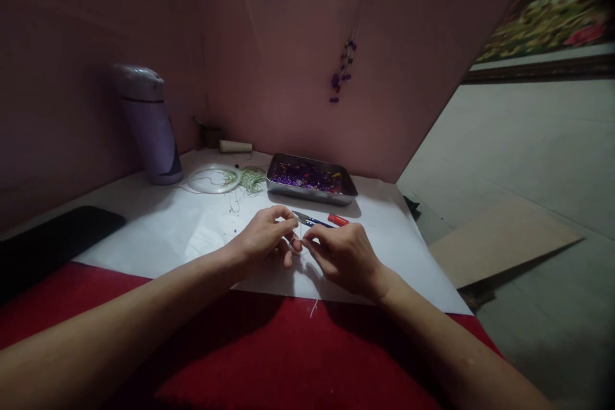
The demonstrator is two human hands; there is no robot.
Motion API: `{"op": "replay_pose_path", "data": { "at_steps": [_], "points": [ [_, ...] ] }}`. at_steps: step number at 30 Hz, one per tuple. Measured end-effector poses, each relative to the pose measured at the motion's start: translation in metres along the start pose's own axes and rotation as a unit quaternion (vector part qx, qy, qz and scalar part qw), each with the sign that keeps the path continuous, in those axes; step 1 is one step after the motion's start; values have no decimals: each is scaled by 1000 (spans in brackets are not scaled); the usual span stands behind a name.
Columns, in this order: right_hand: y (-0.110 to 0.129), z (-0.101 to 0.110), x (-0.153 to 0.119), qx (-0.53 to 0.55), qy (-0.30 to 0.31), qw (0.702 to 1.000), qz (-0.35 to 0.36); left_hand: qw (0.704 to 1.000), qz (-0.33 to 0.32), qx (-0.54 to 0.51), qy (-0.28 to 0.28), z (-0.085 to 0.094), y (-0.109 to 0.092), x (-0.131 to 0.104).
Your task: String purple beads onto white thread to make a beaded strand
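My left hand [269, 230] is over the white paper, its thumb and index finger pinched on a thin pale thread [301, 230] while the lower fingers curl loosely. Close on its right, my right hand [343, 257] pinches the same thread between thumb and index finger. A short length of thread passes between the two hands; its exact path is too fine to follow. Just beyond the fingertips lie dark-handled thread snips [314, 221]. Beside them is a small red object [338, 220], perhaps a lighter, partly behind my right hand.
Farther back stands a metal tray [312, 192] of purple beads. Left of it lie a green thread hank [252, 180], a clear round lid or ring [214, 187] and a pale stick [235, 147]. A purple bottle [151, 131] stands left. A beaded strand [343, 70] hangs on the wall.
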State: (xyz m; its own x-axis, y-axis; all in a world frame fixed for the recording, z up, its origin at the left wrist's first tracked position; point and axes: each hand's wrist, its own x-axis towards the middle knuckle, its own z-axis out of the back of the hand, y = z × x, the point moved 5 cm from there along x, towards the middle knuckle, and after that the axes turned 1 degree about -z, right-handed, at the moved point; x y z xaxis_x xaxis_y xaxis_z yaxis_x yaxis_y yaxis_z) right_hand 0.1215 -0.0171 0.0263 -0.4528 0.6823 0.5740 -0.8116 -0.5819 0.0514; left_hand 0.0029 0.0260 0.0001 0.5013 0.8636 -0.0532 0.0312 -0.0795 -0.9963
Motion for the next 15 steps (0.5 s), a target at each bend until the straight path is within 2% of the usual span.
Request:
{"op": "replay_pose_path", "data": {
  "at_steps": [2,5,9,12,15],
  "points": [
    [-7,-2,1,58,-3,995,-78,1000,-8,7,9,-1,0,0],
    [-17,-9,2,186,10,967,-171,1000,-9,15,24,-3,-1,-1],
    [-21,-13,2,281,-3,938,-204,999,17,-6,38,-5,2,-1],
    [-25,-10,2,285,-32,932,-220,996,33,-58,61,-5,5,-1],
    [-27,-6,1,273,-52,932,-233,990,22,-103,93,-7,4,-1]
  ]
}}
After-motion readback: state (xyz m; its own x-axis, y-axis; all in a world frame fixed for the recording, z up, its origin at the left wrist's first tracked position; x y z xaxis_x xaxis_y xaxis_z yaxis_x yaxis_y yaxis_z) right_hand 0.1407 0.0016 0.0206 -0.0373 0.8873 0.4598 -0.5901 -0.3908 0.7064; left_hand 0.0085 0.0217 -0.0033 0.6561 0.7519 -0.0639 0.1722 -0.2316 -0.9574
